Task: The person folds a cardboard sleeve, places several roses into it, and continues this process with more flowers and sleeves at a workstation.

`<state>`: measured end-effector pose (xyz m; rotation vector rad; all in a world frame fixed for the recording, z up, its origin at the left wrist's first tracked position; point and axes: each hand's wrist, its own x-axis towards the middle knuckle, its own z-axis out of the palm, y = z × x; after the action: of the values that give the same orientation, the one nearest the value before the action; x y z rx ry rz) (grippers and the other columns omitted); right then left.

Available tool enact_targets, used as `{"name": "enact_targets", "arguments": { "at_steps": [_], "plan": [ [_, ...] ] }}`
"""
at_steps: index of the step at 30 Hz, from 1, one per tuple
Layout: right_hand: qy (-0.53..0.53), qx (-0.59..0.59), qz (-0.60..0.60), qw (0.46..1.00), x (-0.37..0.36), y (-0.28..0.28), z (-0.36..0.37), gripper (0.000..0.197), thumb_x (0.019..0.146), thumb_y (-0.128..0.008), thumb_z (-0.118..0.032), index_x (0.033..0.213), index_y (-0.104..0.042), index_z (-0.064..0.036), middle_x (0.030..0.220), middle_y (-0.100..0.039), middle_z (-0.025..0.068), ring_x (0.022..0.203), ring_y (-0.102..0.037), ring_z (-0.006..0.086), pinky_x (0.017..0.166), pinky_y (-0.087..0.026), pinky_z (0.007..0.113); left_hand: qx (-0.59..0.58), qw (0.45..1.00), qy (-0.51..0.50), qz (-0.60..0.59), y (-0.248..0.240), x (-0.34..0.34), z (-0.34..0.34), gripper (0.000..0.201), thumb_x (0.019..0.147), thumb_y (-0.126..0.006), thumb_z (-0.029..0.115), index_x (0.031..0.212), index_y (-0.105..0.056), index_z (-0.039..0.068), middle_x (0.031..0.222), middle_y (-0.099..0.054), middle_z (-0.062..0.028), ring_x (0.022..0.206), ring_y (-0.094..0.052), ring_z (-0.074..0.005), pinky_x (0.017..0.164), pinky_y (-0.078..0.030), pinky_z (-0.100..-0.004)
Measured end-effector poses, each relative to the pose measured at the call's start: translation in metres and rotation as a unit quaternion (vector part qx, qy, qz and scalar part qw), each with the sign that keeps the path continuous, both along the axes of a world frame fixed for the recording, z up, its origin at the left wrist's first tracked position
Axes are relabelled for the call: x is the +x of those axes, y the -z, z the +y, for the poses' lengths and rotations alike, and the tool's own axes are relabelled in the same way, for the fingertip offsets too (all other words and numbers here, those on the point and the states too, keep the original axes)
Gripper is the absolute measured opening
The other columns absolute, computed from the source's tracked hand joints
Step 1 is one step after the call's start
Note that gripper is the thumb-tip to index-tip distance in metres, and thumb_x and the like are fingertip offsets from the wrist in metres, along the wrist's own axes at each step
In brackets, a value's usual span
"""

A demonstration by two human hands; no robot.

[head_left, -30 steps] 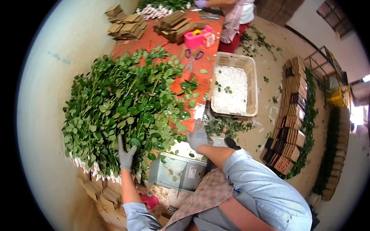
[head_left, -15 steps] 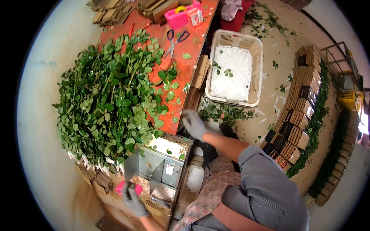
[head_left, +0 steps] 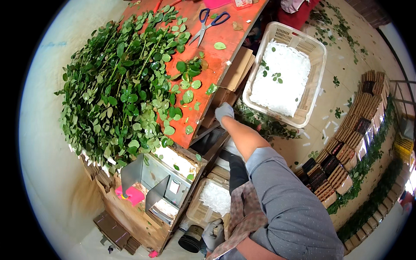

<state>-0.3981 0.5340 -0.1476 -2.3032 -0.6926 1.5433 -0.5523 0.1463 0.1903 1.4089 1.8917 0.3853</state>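
My right hand [head_left: 224,113], in a grey glove, reaches to the side of the red-topped table [head_left: 203,82], just below flat cardboard pieces [head_left: 238,71]; its fingertips are hidden. My left hand [head_left: 213,234], also gloved, is low beside my apron [head_left: 249,203], next to a black round container [head_left: 191,238]. Its fingers are curled, and whatever they may hold cannot be made out. A large heap of leafy green stems [head_left: 117,91] lies on the table, white pieces at its lower ends. Scissors [head_left: 208,27] with dark blue handles lie open beyond it.
A grey metal box with upright plates [head_left: 184,190] stands by a pink holder [head_left: 130,195]. White strips fill a beige crate [head_left: 286,28] on the floor; another crate [head_left: 197,212] sits under the table. Stacked brown cardboard bundles [head_left: 366,115] line the right, beside cut leaves.
My left hand has left the pink holder and dropped down beside my apron. My right hand has moved in against the table's side. The view has shifted.
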Motion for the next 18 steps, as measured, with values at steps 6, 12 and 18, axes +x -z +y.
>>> {"name": "enact_targets", "arguments": {
  "at_steps": [6,12,18],
  "plan": [
    [0.023,0.133,0.002,0.991,0.007,-0.007,-0.016,0.035,0.086,-0.067,-0.028,0.111,-0.067,-0.004,0.112,-0.07,0.0229,0.11,-0.066,0.0386,0.094,-0.053,0.044,-0.022,1.0,-0.011,-0.009,0.012,-0.012,-0.017,0.016,0.087,-0.07,0.005,0.103,-0.073,0.0,0.094,-0.073,-0.0161,0.084,-0.072,-0.024,0.079,-0.055,-0.0311],
    [0.065,0.223,0.073,0.97,0.022,-0.021,-0.062,0.037,0.086,-0.07,-0.03,0.107,-0.065,-0.0012,0.104,-0.07,0.0238,0.103,-0.067,0.0399,0.09,-0.051,0.045,-0.042,0.999,0.014,-0.023,0.014,-0.016,-0.014,0.016,0.088,-0.07,0.007,0.103,-0.073,0.001,0.096,-0.073,-0.0158,0.088,-0.072,-0.0253,0.081,-0.055,-0.0326],
    [0.076,0.27,0.086,0.956,0.122,-0.015,-0.161,0.031,0.088,-0.07,-0.022,0.105,-0.061,0.0012,0.094,-0.07,0.0165,0.082,-0.066,0.0274,0.075,-0.051,0.04,-0.02,0.997,0.063,-0.026,0.005,-0.035,0.019,0.016,0.088,-0.066,0.003,0.102,-0.072,-0.002,0.099,-0.073,-0.018,0.093,-0.071,-0.0305,0.085,-0.055,-0.0366]
  ]
}}
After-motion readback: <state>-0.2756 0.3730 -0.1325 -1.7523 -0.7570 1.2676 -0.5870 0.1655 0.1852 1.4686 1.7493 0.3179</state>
